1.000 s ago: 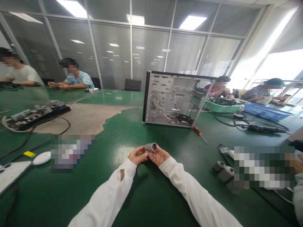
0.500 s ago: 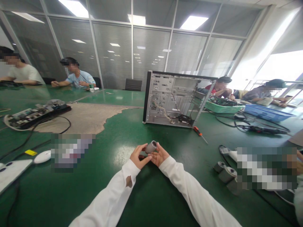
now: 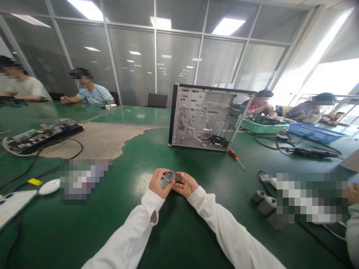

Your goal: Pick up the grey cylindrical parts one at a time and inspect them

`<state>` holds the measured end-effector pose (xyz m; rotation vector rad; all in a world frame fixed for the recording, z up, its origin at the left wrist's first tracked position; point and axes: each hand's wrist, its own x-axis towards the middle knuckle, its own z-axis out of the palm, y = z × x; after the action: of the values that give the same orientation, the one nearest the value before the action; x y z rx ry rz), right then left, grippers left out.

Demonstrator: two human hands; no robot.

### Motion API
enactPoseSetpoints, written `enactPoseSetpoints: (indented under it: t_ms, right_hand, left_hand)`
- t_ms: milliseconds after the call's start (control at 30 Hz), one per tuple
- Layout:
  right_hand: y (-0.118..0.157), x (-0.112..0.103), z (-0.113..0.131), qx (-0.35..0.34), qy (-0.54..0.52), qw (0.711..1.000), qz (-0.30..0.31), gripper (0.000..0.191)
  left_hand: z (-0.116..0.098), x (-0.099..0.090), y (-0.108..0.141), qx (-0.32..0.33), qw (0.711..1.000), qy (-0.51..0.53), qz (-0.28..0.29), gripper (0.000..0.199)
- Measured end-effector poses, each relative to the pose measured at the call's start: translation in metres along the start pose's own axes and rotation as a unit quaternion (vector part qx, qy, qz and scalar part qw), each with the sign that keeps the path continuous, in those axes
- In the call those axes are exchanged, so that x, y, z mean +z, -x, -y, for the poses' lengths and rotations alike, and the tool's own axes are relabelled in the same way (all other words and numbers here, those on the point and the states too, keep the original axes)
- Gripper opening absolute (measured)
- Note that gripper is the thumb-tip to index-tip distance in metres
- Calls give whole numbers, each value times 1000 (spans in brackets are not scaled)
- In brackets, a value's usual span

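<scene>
A short grey cylinder [image 3: 170,176] is held up over the green table, its round end with a pale rim and darker inside turned towards me. My left hand [image 3: 160,185] closes on it from the left, thumb below and fingers behind. From the right, my right hand [image 3: 186,185] has its fingertips against the cylinder's side, fingers partly stretched. The cylinder's far end is hidden. Beyond my hands stands an open computer case [image 3: 207,116] with wires and a black part inside.
An orange-handled screwdriver [image 3: 234,155] lies by the case. Several similar grey cylinders [image 3: 266,205] stand at right, near a blurred patch and another person's hand [image 3: 352,193]. Green [image 3: 263,128] and blue baskets [image 3: 316,133] are behind. Left are a white mouse [image 3: 49,186], cables and a circuit assembly [image 3: 42,136].
The cylinder has moved slightly left and turned, so its round end now faces me. My left hand has shifted left with it; my right fingers have moved along its side.
</scene>
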<state>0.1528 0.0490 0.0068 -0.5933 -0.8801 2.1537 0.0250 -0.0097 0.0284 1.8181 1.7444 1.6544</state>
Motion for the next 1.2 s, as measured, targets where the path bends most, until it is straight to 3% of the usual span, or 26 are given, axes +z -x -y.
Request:
enactPoseSetpoints:
  t_ms: [200,400,533,767,900,1067,1200]
  right_hand:
    - [2,2,-5,-67,4,998,-3,37]
    - [8,11,-12,-221,143,965,-8,43]
    - [20,19,-4,-291,294,910,1,46]
    - [28,17,5,-371,505,779,31,56]
    - [27,14,6,-383,570,726,37,57]
    - [29,16,7,-386,589,708,52,58]
    - [16,5,-2,-355,563,746,-29,59]
  left_hand:
    - [13,3,-2,-150,983,68,-82,30]
    - [25,6,-2,-201,971,95,-83,37]
    - [22,7,-1,-194,972,113,-71,35]
    - [10,0,0,-156,986,36,53,31]
    - [18,5,2,-168,984,39,50,33]
    - [27,7,4,-151,982,48,106,33]
    - [29,8,4,-116,985,-49,121,41]
